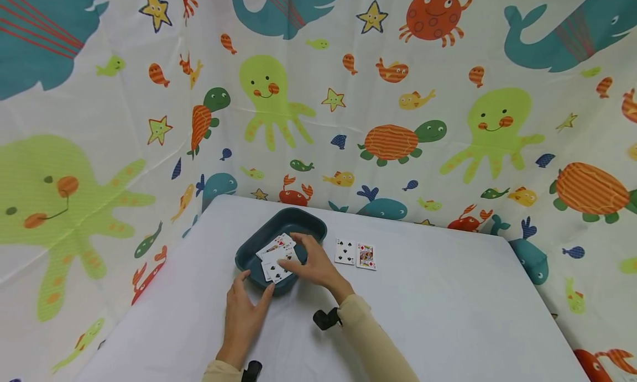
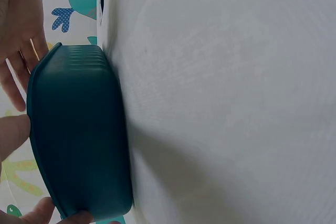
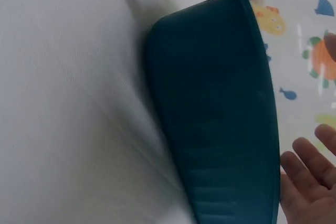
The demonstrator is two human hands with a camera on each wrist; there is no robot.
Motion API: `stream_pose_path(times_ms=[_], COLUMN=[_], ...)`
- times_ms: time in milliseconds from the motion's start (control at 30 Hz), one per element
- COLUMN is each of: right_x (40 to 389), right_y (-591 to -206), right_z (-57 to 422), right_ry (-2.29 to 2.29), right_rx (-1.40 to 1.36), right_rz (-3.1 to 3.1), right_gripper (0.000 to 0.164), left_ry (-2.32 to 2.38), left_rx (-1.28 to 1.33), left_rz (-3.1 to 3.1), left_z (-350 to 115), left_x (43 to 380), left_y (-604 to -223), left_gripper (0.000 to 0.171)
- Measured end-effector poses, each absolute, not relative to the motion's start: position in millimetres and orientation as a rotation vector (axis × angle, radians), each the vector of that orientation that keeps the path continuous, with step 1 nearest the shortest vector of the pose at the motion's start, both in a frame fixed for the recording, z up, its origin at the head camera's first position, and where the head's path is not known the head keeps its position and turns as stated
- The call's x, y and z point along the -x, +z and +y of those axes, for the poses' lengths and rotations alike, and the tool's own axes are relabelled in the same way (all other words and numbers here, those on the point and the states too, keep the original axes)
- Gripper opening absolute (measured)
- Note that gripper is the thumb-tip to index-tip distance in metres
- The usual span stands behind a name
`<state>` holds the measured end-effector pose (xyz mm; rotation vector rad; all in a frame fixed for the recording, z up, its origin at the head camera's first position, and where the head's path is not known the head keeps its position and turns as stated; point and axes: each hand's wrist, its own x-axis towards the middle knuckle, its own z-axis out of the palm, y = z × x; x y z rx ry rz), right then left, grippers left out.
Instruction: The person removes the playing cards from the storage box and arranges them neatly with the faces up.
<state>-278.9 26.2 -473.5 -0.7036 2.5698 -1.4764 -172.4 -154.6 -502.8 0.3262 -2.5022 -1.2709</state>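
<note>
A dark teal plastic tray (image 1: 244, 247) stands on the white table, with several overlapping playing cards (image 1: 276, 258) lying face up inside. My left hand (image 1: 242, 318) holds the tray's near left corner; in the left wrist view its thumb (image 2: 13, 136) meets the rim and its fingers (image 2: 39, 212) lie against the side. Above the cards hovers my right hand (image 1: 317, 265), with thumb and fingers spread apart. Its fingers (image 3: 310, 174) look relaxed in the right wrist view, and I see no card between them.
Right of the tray, two face-up cards lie side by side: one with black pips (image 1: 344, 251) and a red-suited picture card (image 1: 366, 256). A curtain (image 1: 308, 116) printed with sea animals hangs behind the table (image 1: 438, 304). Dark wrist cameras (image 1: 325, 319) sit at both cuffs.
</note>
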Motion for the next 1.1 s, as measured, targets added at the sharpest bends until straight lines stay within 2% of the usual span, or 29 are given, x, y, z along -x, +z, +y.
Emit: stream_pose_path(times_ms=[733,1100], right_x=[292,295], right_y=[-469,-464], right_z=[-8,-24], right_ry=[-0.494,-0.245], right_rx=[0.825,0.670], right_rz=[2.877,2.862], right_gripper=[0.092,0.084], left_ry=[-1.284,-1.275], left_rx=[-0.321,-0.334], left_rz=[-2.528,-2.530], left_z=[-156,-155], left_x=[172,172], left_y=[-501,-499], left_gripper=[0.071,0.071])
